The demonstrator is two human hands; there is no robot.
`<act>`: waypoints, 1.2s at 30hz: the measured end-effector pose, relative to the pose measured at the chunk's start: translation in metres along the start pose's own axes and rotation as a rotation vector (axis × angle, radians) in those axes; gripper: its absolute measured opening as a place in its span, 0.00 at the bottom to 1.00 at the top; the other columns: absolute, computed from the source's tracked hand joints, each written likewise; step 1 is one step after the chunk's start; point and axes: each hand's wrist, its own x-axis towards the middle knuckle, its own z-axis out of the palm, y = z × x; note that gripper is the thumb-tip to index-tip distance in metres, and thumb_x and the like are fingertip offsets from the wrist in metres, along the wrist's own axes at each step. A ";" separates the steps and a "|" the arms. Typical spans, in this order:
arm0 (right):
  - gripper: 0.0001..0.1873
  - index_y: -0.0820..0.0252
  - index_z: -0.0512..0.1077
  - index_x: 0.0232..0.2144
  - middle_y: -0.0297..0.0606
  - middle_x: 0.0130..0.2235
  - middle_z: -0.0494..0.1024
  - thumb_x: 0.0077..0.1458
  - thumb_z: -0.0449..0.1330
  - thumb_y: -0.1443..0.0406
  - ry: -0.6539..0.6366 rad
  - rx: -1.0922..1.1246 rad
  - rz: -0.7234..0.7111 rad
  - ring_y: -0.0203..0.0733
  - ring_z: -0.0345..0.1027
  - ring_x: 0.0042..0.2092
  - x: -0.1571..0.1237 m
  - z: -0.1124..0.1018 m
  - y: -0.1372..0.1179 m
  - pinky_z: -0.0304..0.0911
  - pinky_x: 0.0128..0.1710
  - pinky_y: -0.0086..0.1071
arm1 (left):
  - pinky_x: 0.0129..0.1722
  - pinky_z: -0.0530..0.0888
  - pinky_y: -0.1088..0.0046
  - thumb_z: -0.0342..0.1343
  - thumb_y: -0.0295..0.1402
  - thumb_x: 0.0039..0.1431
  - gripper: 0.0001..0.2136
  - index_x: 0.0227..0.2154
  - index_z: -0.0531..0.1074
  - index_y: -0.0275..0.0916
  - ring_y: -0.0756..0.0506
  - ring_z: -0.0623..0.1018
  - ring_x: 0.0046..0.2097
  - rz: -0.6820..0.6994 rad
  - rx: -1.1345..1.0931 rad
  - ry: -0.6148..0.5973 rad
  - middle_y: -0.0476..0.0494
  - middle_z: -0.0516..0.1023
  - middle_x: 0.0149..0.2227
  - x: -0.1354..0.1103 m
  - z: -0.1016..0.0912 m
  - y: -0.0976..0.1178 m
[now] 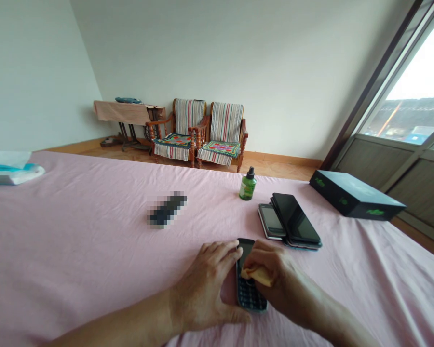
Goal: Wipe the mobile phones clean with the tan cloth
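Note:
A dark keypad phone (251, 295) lies face up on the pink cloth, its keys toward me. My left hand (206, 284) steadies it, with the fingertips at its upper left edge and the thumb by its bottom end. In my right hand (275, 270) a folded yellow cloth (262, 275) is pinched and pressed on the phone's face, hiding part of the screen and upper keys. Just beyond, a small phone (273, 220) and a larger black phone (298, 221) lie on top of other devices in two side-by-side piles.
Behind the phones stands a green spray bottle (247, 185). A black box (358, 195) sits at the right edge of the pink cloth (104, 250). A blurred-out dark object (167, 209) lies left of centre, and a tissue pack (14, 172) at far left. Two wooden chairs (220, 135) stand beyond.

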 end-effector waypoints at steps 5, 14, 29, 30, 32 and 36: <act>0.13 0.62 0.68 0.21 0.34 0.31 0.70 0.49 0.53 0.80 -0.024 0.020 -0.009 0.33 0.64 0.32 0.003 0.010 -0.004 0.57 0.31 0.26 | 0.58 0.59 0.52 0.67 0.52 0.40 0.40 0.56 0.64 0.40 0.33 0.65 0.59 0.007 -0.001 0.008 0.35 0.64 0.60 0.000 0.001 0.001; 0.13 0.62 0.70 0.22 0.33 0.27 0.70 0.45 0.52 0.80 -0.015 -0.200 0.076 0.32 0.63 0.28 -0.007 -0.017 0.015 0.52 0.28 0.27 | 0.58 0.59 0.49 0.62 0.55 0.45 0.40 0.57 0.64 0.34 0.31 0.64 0.59 -0.003 0.043 -0.003 0.31 0.64 0.61 -0.002 0.000 0.001; 0.15 0.61 0.70 0.22 0.31 0.29 0.73 0.38 0.50 0.81 -0.200 -0.019 0.076 0.32 0.64 0.30 -0.010 -0.020 0.001 0.56 0.29 0.24 | 0.58 0.60 0.49 0.60 0.61 0.42 0.44 0.57 0.64 0.34 0.30 0.65 0.59 0.001 0.054 0.004 0.31 0.64 0.60 -0.002 0.001 0.001; 0.15 0.61 0.70 0.22 0.30 0.28 0.73 0.37 0.49 0.81 -0.235 -0.002 0.074 0.31 0.64 0.30 -0.011 -0.021 -0.002 0.55 0.29 0.24 | 0.58 0.60 0.49 0.61 0.60 0.42 0.44 0.57 0.64 0.34 0.30 0.65 0.59 0.002 0.051 0.006 0.31 0.64 0.60 -0.002 0.001 0.001; 0.17 0.60 0.69 0.24 0.29 0.29 0.73 0.35 0.48 0.81 -0.290 0.027 0.063 0.31 0.63 0.30 -0.012 -0.024 -0.008 0.55 0.28 0.23 | 0.58 0.61 0.48 0.61 0.59 0.42 0.43 0.57 0.64 0.35 0.30 0.65 0.59 -0.001 0.047 0.007 0.31 0.64 0.60 -0.001 0.000 0.002; 0.16 0.60 0.68 0.23 0.29 0.29 0.73 0.36 0.48 0.81 -0.324 0.051 0.009 0.31 0.62 0.31 -0.013 -0.025 -0.013 0.56 0.30 0.23 | 0.58 0.61 0.49 0.63 0.57 0.43 0.42 0.57 0.64 0.35 0.31 0.65 0.59 -0.017 0.051 0.007 0.30 0.64 0.60 0.000 0.001 0.002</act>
